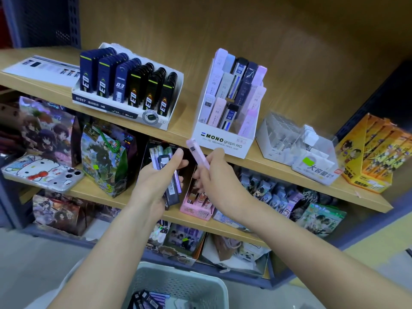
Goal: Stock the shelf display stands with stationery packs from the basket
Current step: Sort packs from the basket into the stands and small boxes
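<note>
Reading "MONO graph MG" and "MECHANICAL PENCIL LEAD" on white display stand [223,139] front. Making out "ST357", "HB" on left display tray [111,106]; "0.3" on navy case [120,85]; "0.5 HB" on dark case [229,117]; "大容量" on clear box [314,168].

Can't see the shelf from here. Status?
Left hand grips bundle of packs. Right hand pinches pink pack just below MONO stand. Path to stand looks clear.

Matt wood-grain shelf [182,132], perforated plastic basket [178,284], glossy plastic cases [227,103].
</note>
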`<state>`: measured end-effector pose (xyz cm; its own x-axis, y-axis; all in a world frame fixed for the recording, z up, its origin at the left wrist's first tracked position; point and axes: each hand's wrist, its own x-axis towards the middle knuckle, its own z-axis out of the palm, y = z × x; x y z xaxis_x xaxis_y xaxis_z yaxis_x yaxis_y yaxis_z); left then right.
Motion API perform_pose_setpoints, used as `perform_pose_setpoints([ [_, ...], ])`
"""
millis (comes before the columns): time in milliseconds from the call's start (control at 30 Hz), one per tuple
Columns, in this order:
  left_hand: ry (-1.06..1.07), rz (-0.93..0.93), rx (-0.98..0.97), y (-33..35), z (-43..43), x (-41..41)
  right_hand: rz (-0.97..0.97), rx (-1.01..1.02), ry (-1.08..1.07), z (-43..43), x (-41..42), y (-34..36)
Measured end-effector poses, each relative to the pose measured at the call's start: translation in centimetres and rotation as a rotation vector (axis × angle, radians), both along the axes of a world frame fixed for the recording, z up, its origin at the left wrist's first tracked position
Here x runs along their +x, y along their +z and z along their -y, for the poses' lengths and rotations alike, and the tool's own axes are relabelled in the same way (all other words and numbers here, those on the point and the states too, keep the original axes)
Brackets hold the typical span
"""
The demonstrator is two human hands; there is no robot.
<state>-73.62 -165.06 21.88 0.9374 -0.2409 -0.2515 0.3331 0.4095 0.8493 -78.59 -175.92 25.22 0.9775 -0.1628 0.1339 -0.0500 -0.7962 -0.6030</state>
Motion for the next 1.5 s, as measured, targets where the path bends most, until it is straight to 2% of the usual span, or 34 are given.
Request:
perform_pose_setpoints([
  [100,-0.037,0.022,-0.030,0.3,-0.1,-0.1,-0.021,-0.101,0.107,-0.1,-0.4,-0.1],
  [200,-0.044,0.042,-0.041,0.6,-0.3,-0.1,0.048,-0.217,0.151,-0.1,-0.5,0.2],
  [300,-0.030,0.076,-0.043,0.6,-0.4,-0.1,0.094,-0.085,0.089,0.0,-0.5,0.7],
  [400,-0.011,0.058,-0.043,0.7,-0.3,-0.2,0.018,0.068,0.040,0.3,-0.6,1.5],
  [467,-0.006,0.010,-0.062,0.8,-0.3,-0.2,0.021,0.095,0.007,0.8,-0.5,2.1],
  [700,-0.030,-0.118,-0.130,0.9,-0.3,0.0,0.197,0.065,-0.108,3.6,1.4,6.4],
  [833,-0.070,-0.078,-0.175,1.0,-0.5,0.0,0.392,-0.003,-0.109,4.1,2.5,8.4],
  [933,-0.065,-0.049,-0.177,1.1,-0.5,-0.1,0.467,-0.041,-0.095,4.3,3.5,8.9],
  [1167,-0.069,-0.084,-0.178,0.7,-0.5,0.1,0.397,-0.276,-0.018,5.1,5.8,8.9],
  [1500,-0.116,-0.107,-0.219,0.6,-0.5,0.3,0.320,-0.247,-0.011,5.8,6.8,10.1],
])
